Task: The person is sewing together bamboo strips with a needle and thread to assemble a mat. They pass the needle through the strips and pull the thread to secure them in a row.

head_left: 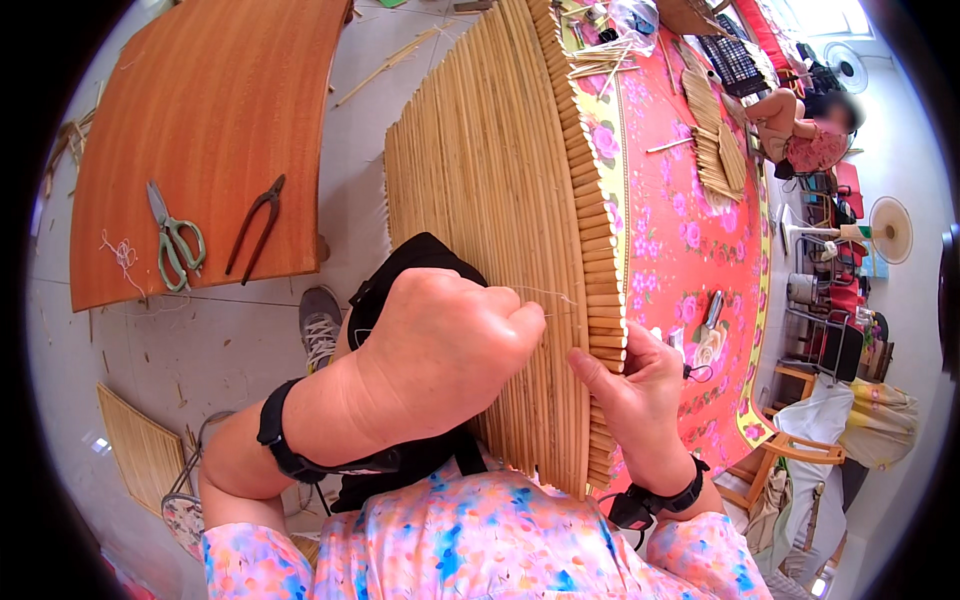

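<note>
A large panel of straw-coloured reed sticks (480, 160), laid side by side, leans across my lap against the table. Along its right side runs a thick border of short stick ends (598, 270). My left hand (450, 345) is closed in a fist above the panel. A thin pale thread (548, 292) runs from this fist to the border; the fingertips are turned from view. With thumb on top and fingers behind, my right hand (640, 395) grips the border near its lower end.
Scissors (175, 240) and dark pincers (258, 225) lie on an orange-brown board (220, 110) at left. The red flowered tablecloth (665, 240) at right bears smaller stick pieces (710, 130) and a utility knife (713, 310). Farther right are a seated person (805, 140), a fan (890, 230) and a wooden chair (800, 445).
</note>
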{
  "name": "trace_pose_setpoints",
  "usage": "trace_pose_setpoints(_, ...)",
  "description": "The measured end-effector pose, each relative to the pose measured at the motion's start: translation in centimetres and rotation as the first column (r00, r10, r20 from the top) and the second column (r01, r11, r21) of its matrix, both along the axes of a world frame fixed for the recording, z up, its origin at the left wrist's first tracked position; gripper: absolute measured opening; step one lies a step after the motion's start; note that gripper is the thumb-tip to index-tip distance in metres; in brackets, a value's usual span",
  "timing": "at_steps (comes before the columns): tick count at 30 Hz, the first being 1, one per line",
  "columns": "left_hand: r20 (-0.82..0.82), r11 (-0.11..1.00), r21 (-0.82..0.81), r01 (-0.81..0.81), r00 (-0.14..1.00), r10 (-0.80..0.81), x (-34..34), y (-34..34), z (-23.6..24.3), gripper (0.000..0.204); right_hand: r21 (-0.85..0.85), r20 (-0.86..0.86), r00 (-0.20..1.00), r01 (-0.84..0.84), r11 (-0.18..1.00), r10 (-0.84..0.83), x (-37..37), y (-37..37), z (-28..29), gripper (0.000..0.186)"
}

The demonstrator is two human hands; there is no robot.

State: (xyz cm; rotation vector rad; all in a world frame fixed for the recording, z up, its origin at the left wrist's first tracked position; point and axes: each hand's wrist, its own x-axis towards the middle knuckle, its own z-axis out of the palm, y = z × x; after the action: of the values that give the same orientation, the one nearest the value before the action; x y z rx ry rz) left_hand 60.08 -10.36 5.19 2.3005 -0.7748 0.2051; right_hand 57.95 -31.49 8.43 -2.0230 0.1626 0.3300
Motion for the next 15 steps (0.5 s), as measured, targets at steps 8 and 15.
trace_pose_setpoints(8,-0.022,0.999,0.028,0.016,1.000,-0.016,0.20,0.25,0.19,0.019,-0.030,-0.006,1.000,-0.008,1.000,0.008,-0.03,-0.18,-0.10,0.019)
trace_pose_setpoints(15,-0.027,1.000,0.004,0.010,1.000,-0.010,0.21,0.31,-0.04,0.017,0.000,-0.009,1.000,0.013,1.000,-0.013,-0.07,0.23,0.05,0.020)
